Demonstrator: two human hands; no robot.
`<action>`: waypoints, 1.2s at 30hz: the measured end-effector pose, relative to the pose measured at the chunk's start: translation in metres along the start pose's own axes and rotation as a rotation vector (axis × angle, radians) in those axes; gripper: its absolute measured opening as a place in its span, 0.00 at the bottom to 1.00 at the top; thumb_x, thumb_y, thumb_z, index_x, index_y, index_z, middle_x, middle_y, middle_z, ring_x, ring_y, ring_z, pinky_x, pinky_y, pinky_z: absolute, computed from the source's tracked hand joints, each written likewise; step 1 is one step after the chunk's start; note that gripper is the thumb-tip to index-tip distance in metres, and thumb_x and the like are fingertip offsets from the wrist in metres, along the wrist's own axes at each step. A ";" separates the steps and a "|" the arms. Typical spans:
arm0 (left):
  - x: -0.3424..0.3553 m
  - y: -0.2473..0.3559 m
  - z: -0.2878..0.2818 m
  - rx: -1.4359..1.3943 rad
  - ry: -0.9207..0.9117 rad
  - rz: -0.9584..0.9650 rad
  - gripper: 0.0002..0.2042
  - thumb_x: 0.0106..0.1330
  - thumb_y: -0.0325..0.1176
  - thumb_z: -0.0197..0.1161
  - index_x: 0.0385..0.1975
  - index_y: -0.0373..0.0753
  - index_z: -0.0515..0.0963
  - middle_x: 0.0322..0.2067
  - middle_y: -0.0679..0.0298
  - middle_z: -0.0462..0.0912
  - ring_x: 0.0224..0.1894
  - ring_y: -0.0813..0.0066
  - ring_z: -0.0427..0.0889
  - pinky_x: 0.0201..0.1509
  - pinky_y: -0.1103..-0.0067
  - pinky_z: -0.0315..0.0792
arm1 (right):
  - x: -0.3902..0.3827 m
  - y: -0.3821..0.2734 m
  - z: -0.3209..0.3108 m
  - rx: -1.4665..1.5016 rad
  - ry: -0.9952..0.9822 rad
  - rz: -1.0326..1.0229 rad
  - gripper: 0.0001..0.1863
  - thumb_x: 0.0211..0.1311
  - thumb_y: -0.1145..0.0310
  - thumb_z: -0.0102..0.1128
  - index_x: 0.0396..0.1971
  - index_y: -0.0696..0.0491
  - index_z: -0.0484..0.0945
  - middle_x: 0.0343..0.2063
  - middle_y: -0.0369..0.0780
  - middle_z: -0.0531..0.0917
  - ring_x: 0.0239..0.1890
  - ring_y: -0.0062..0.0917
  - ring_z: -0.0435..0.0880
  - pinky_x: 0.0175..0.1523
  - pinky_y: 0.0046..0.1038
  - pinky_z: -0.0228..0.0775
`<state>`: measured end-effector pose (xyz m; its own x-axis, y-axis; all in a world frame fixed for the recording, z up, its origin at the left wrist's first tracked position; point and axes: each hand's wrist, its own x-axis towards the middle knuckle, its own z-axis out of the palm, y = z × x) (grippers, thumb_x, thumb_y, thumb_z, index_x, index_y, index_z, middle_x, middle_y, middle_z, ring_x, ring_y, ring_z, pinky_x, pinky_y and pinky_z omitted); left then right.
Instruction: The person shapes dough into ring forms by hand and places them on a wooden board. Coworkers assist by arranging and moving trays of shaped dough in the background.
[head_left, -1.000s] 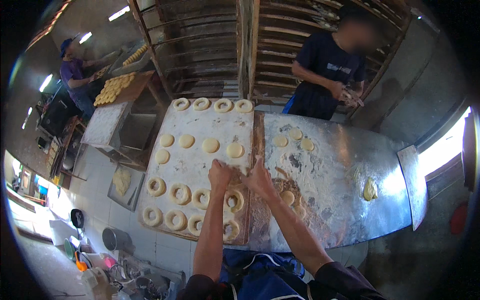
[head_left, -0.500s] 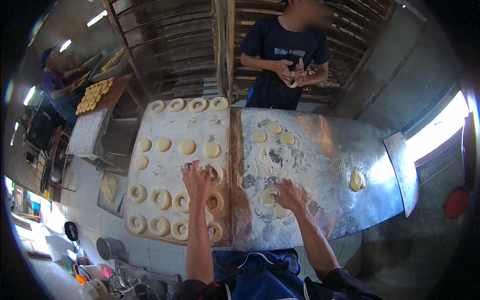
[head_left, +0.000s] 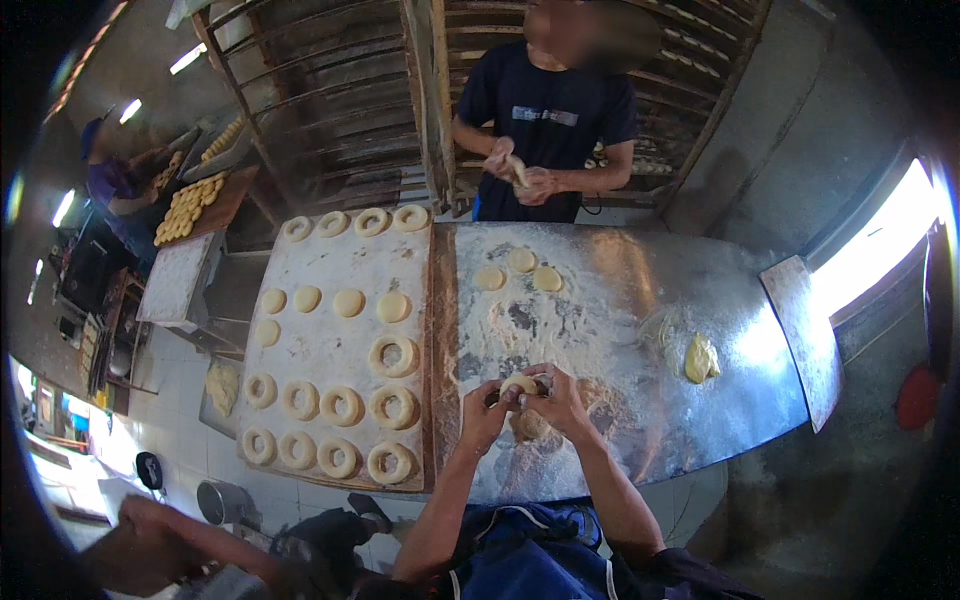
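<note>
My left hand (head_left: 486, 412) and my right hand (head_left: 552, 405) meet over the floured steel table (head_left: 650, 380), fingers curled around a pale dough piece (head_left: 520, 384) held between them. Another dough piece (head_left: 528, 428) lies beneath my hands, partly hidden. On my left, a floured wooden board (head_left: 338, 260) holds several dough rings (head_left: 393, 406) along its near rows and far edge, with several round discs (head_left: 348, 303) between. Farther up the steel table sit three discs (head_left: 522, 260). A loose lump of dough (head_left: 701, 359) lies to the right.
A co-worker (head_left: 540, 120) stands across the table, handling dough, before wooden racks (head_left: 310, 110). Another person (head_left: 125, 185) works at the far left beside buns (head_left: 192, 208). Someone's arm (head_left: 190, 530) enters at lower left. A pot (head_left: 225, 500) stands on the floor.
A dough ring now sits where my hands were at the board. My hands moved right and picked up dough. The co-worker's hands have shifted, and another person has entered at lower left.
</note>
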<state>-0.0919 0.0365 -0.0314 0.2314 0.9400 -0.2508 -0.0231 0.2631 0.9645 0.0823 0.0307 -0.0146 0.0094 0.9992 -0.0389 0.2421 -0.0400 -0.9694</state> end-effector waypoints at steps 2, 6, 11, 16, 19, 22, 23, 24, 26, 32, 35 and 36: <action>-0.001 -0.001 0.013 -0.032 0.083 -0.005 0.16 0.69 0.35 0.63 0.48 0.27 0.78 0.40 0.57 0.85 0.42 0.75 0.82 0.47 0.77 0.76 | -0.003 -0.001 -0.006 -0.089 0.047 0.006 0.24 0.50 0.72 0.71 0.47 0.57 0.72 0.32 0.41 0.84 0.34 0.22 0.82 0.39 0.26 0.75; -0.003 -0.003 0.034 -0.072 0.053 0.039 0.16 0.69 0.36 0.63 0.48 0.28 0.78 0.40 0.58 0.84 0.42 0.76 0.81 0.47 0.77 0.76 | -0.009 0.003 -0.011 -0.064 0.128 0.023 0.31 0.50 0.73 0.70 0.54 0.55 0.66 0.28 0.42 0.84 0.29 0.24 0.82 0.35 0.27 0.75; -0.006 -0.016 0.052 -0.015 0.126 0.032 0.17 0.68 0.37 0.65 0.48 0.29 0.77 0.39 0.59 0.84 0.42 0.77 0.81 0.46 0.77 0.75 | -0.014 0.011 -0.025 0.024 0.047 0.002 0.32 0.49 0.74 0.69 0.55 0.54 0.63 0.30 0.43 0.82 0.32 0.24 0.82 0.36 0.28 0.74; -0.017 -0.023 0.070 -0.687 0.146 -0.021 0.18 0.68 0.30 0.64 0.55 0.35 0.69 0.42 0.60 0.81 0.43 0.75 0.81 0.45 0.78 0.77 | -0.010 0.008 -0.059 0.345 -0.426 0.109 0.33 0.48 0.67 0.67 0.56 0.55 0.65 0.36 0.43 0.81 0.37 0.25 0.81 0.42 0.30 0.75; -0.024 -0.019 0.075 -0.803 0.037 -0.075 0.20 0.67 0.23 0.61 0.57 0.39 0.65 0.42 0.61 0.79 0.43 0.75 0.81 0.44 0.79 0.77 | -0.010 0.004 -0.071 0.530 -0.599 0.137 0.29 0.52 0.73 0.62 0.56 0.56 0.66 0.40 0.39 0.80 0.40 0.22 0.81 0.42 0.26 0.75; -0.024 -0.013 0.083 -0.610 -0.036 0.035 0.23 0.62 0.15 0.59 0.55 0.42 0.66 0.41 0.63 0.79 0.44 0.73 0.81 0.45 0.77 0.78 | -0.013 0.004 -0.068 0.800 -0.351 0.351 0.23 0.66 0.54 0.55 0.52 0.56 0.72 0.39 0.43 0.80 0.39 0.26 0.81 0.43 0.30 0.76; -0.025 -0.012 0.085 -0.522 -0.046 0.099 0.24 0.60 0.13 0.58 0.55 0.43 0.66 0.40 0.63 0.78 0.45 0.72 0.81 0.46 0.76 0.78 | -0.014 0.007 -0.066 0.580 -0.264 0.241 0.23 0.68 0.52 0.52 0.50 0.57 0.73 0.39 0.43 0.80 0.38 0.26 0.81 0.42 0.30 0.75; -0.021 -0.010 0.088 -0.622 0.071 0.122 0.20 0.61 0.19 0.58 0.52 0.43 0.67 0.44 0.59 0.78 0.47 0.67 0.81 0.48 0.72 0.79 | -0.017 0.009 -0.060 0.360 -0.177 0.131 0.24 0.70 0.50 0.49 0.48 0.58 0.74 0.38 0.43 0.80 0.37 0.26 0.81 0.42 0.30 0.75; -0.016 -0.008 0.090 -1.004 0.022 0.162 0.16 0.64 0.26 0.56 0.52 0.43 0.66 0.42 0.59 0.78 0.46 0.65 0.81 0.46 0.71 0.79 | -0.017 0.016 -0.052 -0.246 0.094 -0.024 0.32 0.72 0.44 0.43 0.38 0.62 0.78 0.31 0.41 0.82 0.29 0.26 0.80 0.36 0.28 0.72; -0.006 -0.012 0.083 0.305 0.287 0.516 0.19 0.74 0.53 0.45 0.43 0.41 0.65 0.30 0.60 0.74 0.23 0.67 0.79 0.25 0.72 0.79 | -0.018 0.024 -0.039 0.274 -0.173 0.402 0.36 0.72 0.41 0.37 0.29 0.60 0.80 0.17 0.42 0.77 0.22 0.28 0.77 0.32 0.33 0.68; -0.003 -0.019 0.085 -0.119 0.258 0.218 0.19 0.75 0.52 0.43 0.35 0.41 0.66 0.25 0.66 0.69 0.24 0.69 0.78 0.23 0.71 0.72 | -0.019 0.018 -0.019 -0.131 0.030 0.284 0.36 0.72 0.41 0.38 0.28 0.62 0.80 0.16 0.43 0.77 0.25 0.36 0.79 0.38 0.36 0.71; -0.002 -0.021 0.084 -0.544 0.309 0.016 0.19 0.76 0.51 0.41 0.31 0.41 0.66 0.23 0.68 0.67 0.24 0.69 0.78 0.22 0.69 0.69 | -0.022 0.015 -0.011 -0.046 0.247 0.197 0.37 0.72 0.41 0.38 0.28 0.62 0.80 0.17 0.44 0.78 0.26 0.37 0.79 0.40 0.36 0.71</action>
<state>-0.0098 0.0107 -0.0437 -0.0629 0.9428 -0.3272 -0.5351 0.2449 0.8085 0.0961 0.0084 -0.0257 0.2948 0.9422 -0.1595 0.2561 -0.2387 -0.9367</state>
